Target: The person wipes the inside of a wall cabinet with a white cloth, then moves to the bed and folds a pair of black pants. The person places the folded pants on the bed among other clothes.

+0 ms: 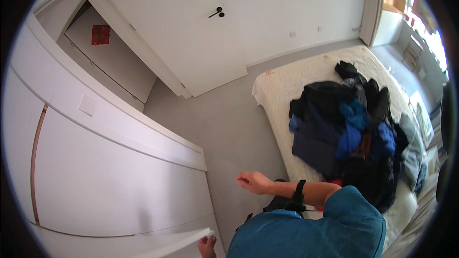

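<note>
At the bottom of the head view, my left hand (207,246) grips the end of a white panel (179,240), perhaps a cabinet door seen edge-on. My right hand (254,182) is over the grey floor, left of the bed, its fingers curled in with nothing seen in them. A black strap with a small device (297,197) is around the right forearm. To the right, a large heap of dark and blue clothes (319,132) lies on the bed with a pale patterned cover (272,104).
White wardrobe fronts (107,179) line the left side. Behind them is an open doorway with a white door (186,43) bearing a black handle (219,10). Pillows (401,211) lie at the lower right. A small wooden chair (412,52) stands near the window.
</note>
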{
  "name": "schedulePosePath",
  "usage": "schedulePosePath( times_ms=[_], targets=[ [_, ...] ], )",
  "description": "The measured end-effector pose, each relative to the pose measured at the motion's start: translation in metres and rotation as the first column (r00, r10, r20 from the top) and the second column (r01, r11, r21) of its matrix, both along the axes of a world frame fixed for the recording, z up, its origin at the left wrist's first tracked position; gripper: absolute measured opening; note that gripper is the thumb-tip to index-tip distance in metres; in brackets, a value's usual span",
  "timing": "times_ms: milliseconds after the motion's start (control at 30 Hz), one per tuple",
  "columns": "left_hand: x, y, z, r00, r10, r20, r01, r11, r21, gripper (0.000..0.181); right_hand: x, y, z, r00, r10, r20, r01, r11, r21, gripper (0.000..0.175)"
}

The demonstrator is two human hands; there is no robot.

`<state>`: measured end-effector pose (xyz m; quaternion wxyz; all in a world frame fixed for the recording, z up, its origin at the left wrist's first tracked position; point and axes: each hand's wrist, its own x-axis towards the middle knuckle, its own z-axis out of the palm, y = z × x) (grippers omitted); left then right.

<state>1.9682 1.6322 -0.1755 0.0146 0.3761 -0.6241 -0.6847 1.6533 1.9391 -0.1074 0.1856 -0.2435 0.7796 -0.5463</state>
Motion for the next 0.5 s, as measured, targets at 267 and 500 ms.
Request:
schedulePosePath(
  times_ms=[267,500],
  targets=[
    [-0.053,0.064,-0.016,0.871,0.39,0.299,-0.357,0.92,-0.161,0.029,-0.15,-0.002,0.024,0.961,0.26,0.093,-0.262,0.965,0.015,0.028],
    [-0.143,0.099,-0.072,0.751,0.523,0.404,-0.54,0.838,-0.081,0.028,-0.286,-0.046,0.005,0.861,0.504,0.06,-0.508,0.853,0.123,0.029]
  ],
)
